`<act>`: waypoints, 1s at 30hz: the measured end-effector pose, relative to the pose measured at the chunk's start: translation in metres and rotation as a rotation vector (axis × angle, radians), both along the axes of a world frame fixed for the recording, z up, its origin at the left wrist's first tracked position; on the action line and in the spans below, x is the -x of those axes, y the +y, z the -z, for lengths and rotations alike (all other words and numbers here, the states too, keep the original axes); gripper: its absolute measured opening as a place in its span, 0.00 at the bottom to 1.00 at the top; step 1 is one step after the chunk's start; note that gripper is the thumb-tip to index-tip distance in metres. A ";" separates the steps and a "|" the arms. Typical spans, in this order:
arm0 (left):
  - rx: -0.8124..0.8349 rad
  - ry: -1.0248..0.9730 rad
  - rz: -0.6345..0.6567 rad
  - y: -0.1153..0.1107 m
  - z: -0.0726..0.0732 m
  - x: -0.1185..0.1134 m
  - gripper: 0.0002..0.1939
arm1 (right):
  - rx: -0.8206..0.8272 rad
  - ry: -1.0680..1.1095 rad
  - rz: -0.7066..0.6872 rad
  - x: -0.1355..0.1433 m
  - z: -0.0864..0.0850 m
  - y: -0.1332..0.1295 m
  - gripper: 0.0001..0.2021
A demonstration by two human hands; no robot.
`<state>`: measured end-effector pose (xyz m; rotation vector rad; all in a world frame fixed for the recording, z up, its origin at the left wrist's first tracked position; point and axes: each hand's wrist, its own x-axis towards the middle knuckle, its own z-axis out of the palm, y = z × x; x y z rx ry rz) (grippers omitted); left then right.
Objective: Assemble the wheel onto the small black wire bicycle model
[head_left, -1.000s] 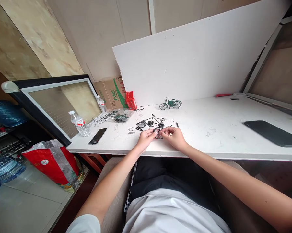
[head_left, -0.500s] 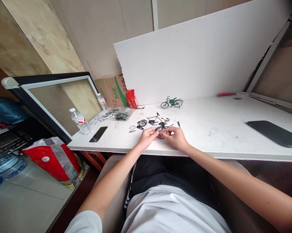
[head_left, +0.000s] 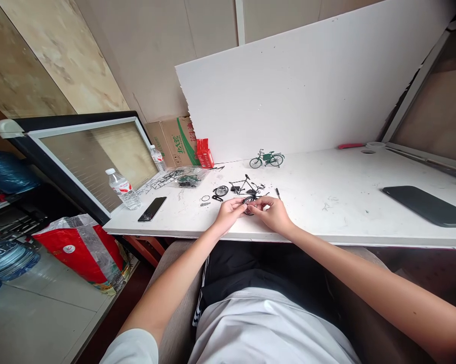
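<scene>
**Two hands pinch a small wheel at the table's near edge**

The left hand (head_left: 228, 215) and right hand (head_left: 274, 215) meet fingertip to fingertip, both pinching a small wheel (head_left: 248, 206) between them. Just beyond it lies an unfinished black bicycle model (head_left: 240, 187), lengthwise left to right; a green bicycle model (head_left: 266, 159) stands farther back on the table (head_left: 326, 202).
</scene>
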<state>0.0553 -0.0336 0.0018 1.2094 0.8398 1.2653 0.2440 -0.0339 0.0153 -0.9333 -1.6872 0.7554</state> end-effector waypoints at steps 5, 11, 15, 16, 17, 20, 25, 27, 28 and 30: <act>-0.023 0.005 -0.001 0.000 -0.001 -0.002 0.22 | 0.005 -0.002 -0.005 0.000 -0.002 -0.001 0.12; -0.038 0.029 -0.029 0.003 0.004 -0.001 0.25 | -0.022 -0.051 0.010 0.001 0.001 0.000 0.12; -0.074 0.058 -0.040 0.004 0.006 0.000 0.24 | -0.019 -0.060 -0.003 0.001 0.002 0.000 0.12; -0.083 0.067 -0.038 0.004 0.006 0.000 0.23 | -0.019 -0.063 -0.008 0.001 0.003 0.001 0.13; -0.089 0.074 -0.038 0.004 0.006 0.000 0.23 | -0.020 -0.067 -0.012 0.001 0.003 0.001 0.13; -0.084 0.076 -0.071 0.003 0.005 -0.001 0.23 | -0.025 -0.068 -0.025 0.001 0.004 0.002 0.15; -0.010 -0.001 -0.118 0.001 0.001 -0.001 0.22 | -0.064 0.000 -0.010 -0.001 0.009 0.006 0.18; 0.016 -0.069 -0.104 0.001 -0.001 0.000 0.24 | -0.095 0.010 0.014 -0.002 0.011 0.008 0.21; 0.027 -0.100 -0.091 0.001 -0.001 0.000 0.24 | -0.108 0.014 0.032 -0.002 0.012 0.009 0.23; 0.042 -0.149 -0.061 0.002 -0.003 0.001 0.25 | -0.116 0.037 0.079 -0.003 0.013 0.011 0.29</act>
